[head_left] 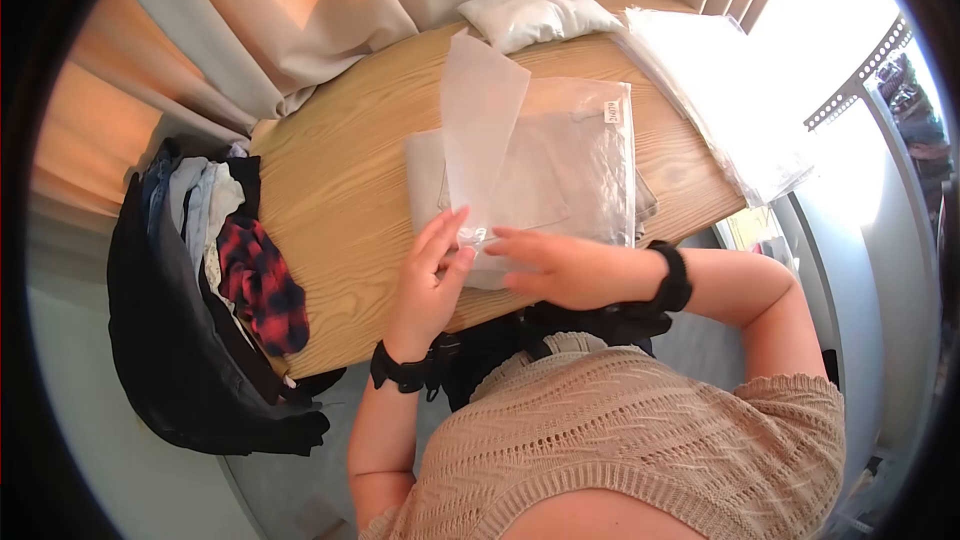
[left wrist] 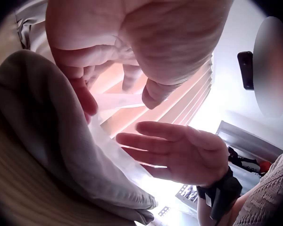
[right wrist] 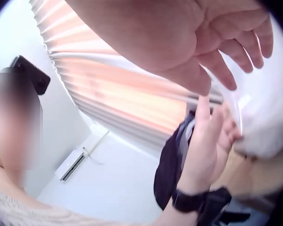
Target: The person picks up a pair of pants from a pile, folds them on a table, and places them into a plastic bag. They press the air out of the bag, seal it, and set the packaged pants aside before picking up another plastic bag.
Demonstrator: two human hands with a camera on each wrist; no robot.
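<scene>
A folded light-grey garment (head_left: 425,175) lies on the table, with a clear plastic bag (head_left: 590,175) over it that bears a small white label (head_left: 611,112). From the bag a translucent flap (head_left: 482,105) stands up. At its lower end is my left hand (head_left: 430,285), fingertips touching the plastic, thumb and fingers apart; the left wrist view shows the garment (left wrist: 70,132) beside these fingers. My right hand (head_left: 565,268) is over the bag's near part with fingers extended, palm down. In the right wrist view its fingers are spread beside the plastic (right wrist: 266,113); whether they touch it I cannot tell.
Piled clothes (head_left: 180,320), with a red-and-black checked piece (head_left: 262,285), hang at the table's left edge. A white pillow-like packet (head_left: 540,15) lies at the back by the curtain (head_left: 290,0). A stack of clear bags (head_left: 700,90) lies at the right edge.
</scene>
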